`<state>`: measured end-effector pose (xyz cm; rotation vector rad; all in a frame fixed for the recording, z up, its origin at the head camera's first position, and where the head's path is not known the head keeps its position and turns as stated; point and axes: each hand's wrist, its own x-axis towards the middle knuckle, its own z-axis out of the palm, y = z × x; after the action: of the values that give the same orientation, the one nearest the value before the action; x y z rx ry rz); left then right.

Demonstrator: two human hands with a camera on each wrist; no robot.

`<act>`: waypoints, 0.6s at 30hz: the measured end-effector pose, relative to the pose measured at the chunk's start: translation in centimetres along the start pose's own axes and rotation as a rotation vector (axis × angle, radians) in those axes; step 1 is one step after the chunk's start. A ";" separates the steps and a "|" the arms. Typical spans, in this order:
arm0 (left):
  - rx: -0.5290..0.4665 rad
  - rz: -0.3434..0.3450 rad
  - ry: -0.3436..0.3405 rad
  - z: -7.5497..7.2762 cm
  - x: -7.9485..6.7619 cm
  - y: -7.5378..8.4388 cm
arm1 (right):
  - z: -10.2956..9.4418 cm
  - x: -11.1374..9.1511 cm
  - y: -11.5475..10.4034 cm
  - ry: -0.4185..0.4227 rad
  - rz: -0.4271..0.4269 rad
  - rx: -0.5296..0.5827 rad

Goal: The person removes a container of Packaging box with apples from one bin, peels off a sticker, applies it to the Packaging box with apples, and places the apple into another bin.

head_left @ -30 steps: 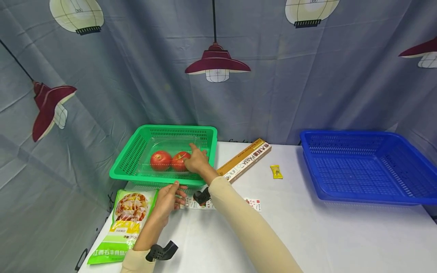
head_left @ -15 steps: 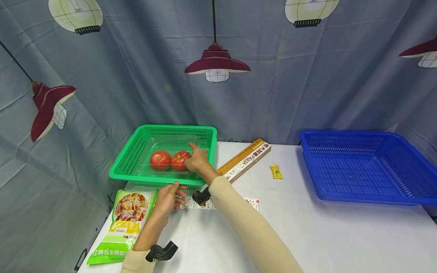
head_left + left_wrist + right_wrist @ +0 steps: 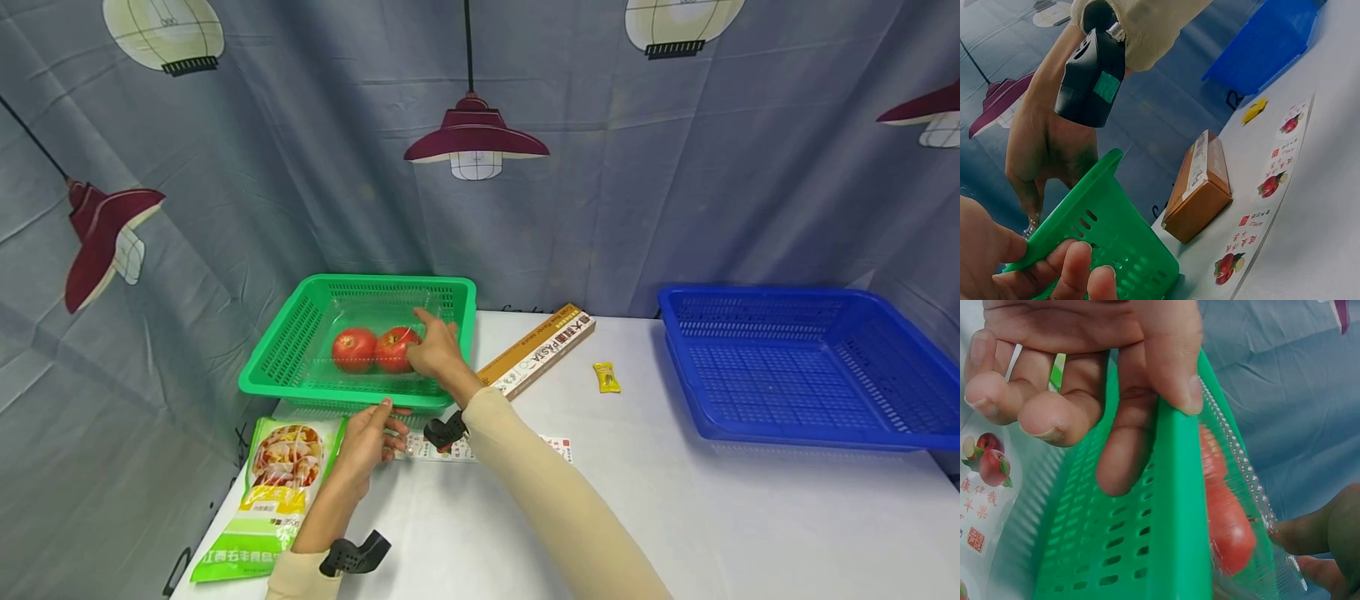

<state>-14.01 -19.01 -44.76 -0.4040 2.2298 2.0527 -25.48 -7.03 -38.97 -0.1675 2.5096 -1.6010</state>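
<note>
My left hand (image 3: 366, 437) grips the front rim of a green plastic basket (image 3: 288, 391). Its thumb lies over the rim and a finger is against the slotted outer wall, as the right wrist view shows. My right hand (image 3: 437, 350) reaches over the basket's right side and holds a clear plastic container (image 3: 378, 310) by its right edge. Inside that container sit two red apples (image 3: 354, 350), side by side. In the right wrist view, fingertips (image 3: 1300, 534) touch the container's ridged edge (image 3: 1254, 487). Much of the right palm is hidden from the head camera.
A green and white food bag (image 3: 262, 508) lies front left. Beside the basket are a pasta box (image 3: 536, 350) and a flat printed strip (image 3: 558, 448), partly behind the right sleeve. A small yellow packet (image 3: 607, 377) lies farther right, before a blue basket (image 3: 795, 433).
The container with the apples has risen slightly at its near side, and the right hand has shifted a little with it. The left hand stays on the basket rim.
</note>
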 end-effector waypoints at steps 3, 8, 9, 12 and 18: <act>0.004 0.001 -0.002 0.0 0.0 0.0 | -0.3 0.0 0.1 0.005 -0.008 0.035; 0.002 0.010 -0.003 0.2 -0.1 0.1 | -1.0 0.1 -0.1 -0.027 -0.014 0.126; -0.001 0.011 0.000 0.2 -0.1 0.2 | -1.1 0.1 -0.2 -0.039 -0.016 0.147; -0.006 0.011 0.008 0.2 -0.2 0.2 | -1.6 -0.2 -0.6 -0.075 -0.021 0.181; -0.013 0.014 0.006 0.2 -0.1 0.1 | -2.2 -0.8 -1.1 -0.116 -0.037 0.193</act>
<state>-13.91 -18.81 -44.65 -0.3974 2.2307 2.0761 -25.12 -5.37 -36.95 -0.2753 2.2642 -1.7815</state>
